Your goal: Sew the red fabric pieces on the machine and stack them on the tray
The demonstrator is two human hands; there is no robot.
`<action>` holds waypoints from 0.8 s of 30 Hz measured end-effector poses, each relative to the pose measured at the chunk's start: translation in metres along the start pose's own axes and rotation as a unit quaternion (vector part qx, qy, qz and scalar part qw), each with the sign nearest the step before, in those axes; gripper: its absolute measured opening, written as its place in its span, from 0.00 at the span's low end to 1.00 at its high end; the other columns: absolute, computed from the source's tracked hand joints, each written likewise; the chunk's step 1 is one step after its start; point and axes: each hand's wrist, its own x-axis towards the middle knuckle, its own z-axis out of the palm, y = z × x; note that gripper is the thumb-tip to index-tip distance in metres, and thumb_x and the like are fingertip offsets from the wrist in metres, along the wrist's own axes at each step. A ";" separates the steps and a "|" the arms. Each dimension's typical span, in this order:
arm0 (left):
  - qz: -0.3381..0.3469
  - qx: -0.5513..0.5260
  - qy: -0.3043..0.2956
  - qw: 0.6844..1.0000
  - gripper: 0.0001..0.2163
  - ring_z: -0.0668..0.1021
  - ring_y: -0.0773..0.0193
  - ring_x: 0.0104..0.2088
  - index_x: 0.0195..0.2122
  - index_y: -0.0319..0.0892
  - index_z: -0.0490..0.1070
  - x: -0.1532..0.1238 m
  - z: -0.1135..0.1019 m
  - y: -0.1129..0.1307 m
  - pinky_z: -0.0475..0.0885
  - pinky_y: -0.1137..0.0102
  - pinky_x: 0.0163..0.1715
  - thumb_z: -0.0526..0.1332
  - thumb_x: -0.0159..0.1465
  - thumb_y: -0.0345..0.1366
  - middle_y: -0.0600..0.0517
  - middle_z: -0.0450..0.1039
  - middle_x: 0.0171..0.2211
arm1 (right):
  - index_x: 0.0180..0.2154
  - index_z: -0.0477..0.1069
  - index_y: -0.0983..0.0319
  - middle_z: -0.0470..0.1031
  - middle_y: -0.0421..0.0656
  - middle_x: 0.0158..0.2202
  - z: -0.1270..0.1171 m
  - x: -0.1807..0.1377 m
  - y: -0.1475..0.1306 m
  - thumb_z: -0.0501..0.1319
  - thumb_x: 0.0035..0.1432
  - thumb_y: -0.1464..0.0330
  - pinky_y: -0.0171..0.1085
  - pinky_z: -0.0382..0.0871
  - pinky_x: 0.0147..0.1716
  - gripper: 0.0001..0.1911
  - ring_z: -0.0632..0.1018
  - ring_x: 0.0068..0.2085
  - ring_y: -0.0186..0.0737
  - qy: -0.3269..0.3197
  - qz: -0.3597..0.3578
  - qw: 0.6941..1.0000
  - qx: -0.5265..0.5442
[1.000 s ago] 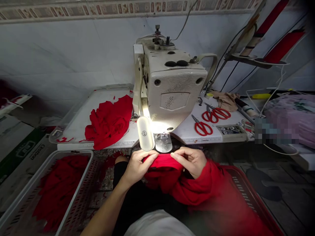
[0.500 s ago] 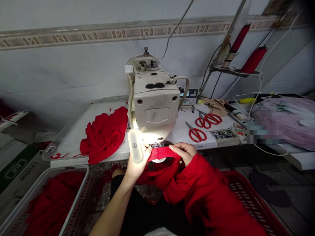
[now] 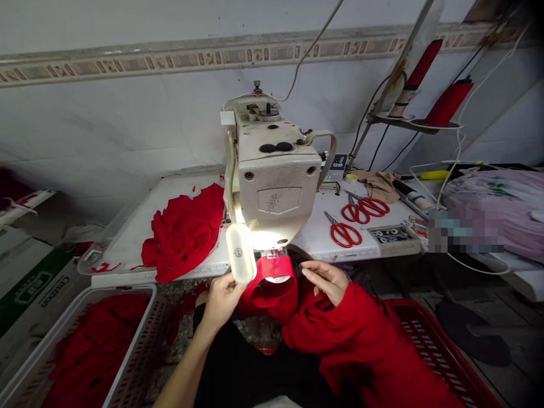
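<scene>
The red cloth (image 3: 276,300) is at the lower centre of the frame, its narrow band lying beneath the needle end of a cream sewing machine (image 3: 278,187). It is plain and bright red; the band bends round into an open loop, smooth where light falls on it, and a pale rounded plate (image 3: 278,279) shows just under its front edge. Lower down, the material drops into loose, darker folds.

The person's left hand (image 3: 223,297) is at the loop's left side, thumb touching or just beside the edge. The lamp (image 3: 241,253) covers some fingertips, so whether that grip is pinching the cloth cannot be told. The right hand (image 3: 325,279) is just right of the band, thumb and forefinger brought close together; what, if anything, lies between them is unclear.

Red fabric (image 3: 365,334) wraps the right wrist and forearm and blurs toward the bottom edge, where it is cut off; whether it joins the loop is hard to make out. The needle itself is lost in glare. At far right, a pixelated patch (image 3: 465,231) hides part of a pale bundle (image 3: 497,195).
</scene>
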 end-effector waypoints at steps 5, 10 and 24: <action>0.074 0.149 -0.121 0.979 0.17 0.72 0.64 0.26 0.26 0.42 0.72 -0.045 -0.004 -0.027 0.63 0.70 0.29 0.58 0.72 0.40 0.52 0.71 0.24 | 0.29 0.82 0.60 0.82 0.46 0.33 0.023 -0.043 -0.035 0.70 0.60 0.58 0.39 0.75 0.34 0.13 0.80 0.31 0.42 -0.164 -0.087 0.979 -0.079; 0.133 0.135 -0.291 0.938 0.10 0.79 0.56 0.34 0.39 0.45 0.79 -0.089 0.036 -0.027 0.71 0.68 0.35 0.59 0.70 0.40 0.47 0.80 0.34 | 0.43 0.85 0.53 0.85 0.47 0.48 0.070 -0.066 -0.026 0.76 0.51 0.56 0.43 0.77 0.48 0.17 0.84 0.45 0.51 -0.318 -0.185 0.925 -0.092; 0.183 0.292 -0.212 0.915 0.20 0.79 0.55 0.50 0.62 0.45 0.70 -0.052 0.018 -0.059 0.77 0.65 0.47 0.52 0.72 0.26 0.44 0.75 0.50 | 0.28 0.83 0.60 0.75 0.40 0.22 0.029 -0.063 -0.018 0.68 0.61 0.64 0.36 0.62 0.25 0.11 0.72 0.23 0.35 -0.257 -0.225 0.910 -0.235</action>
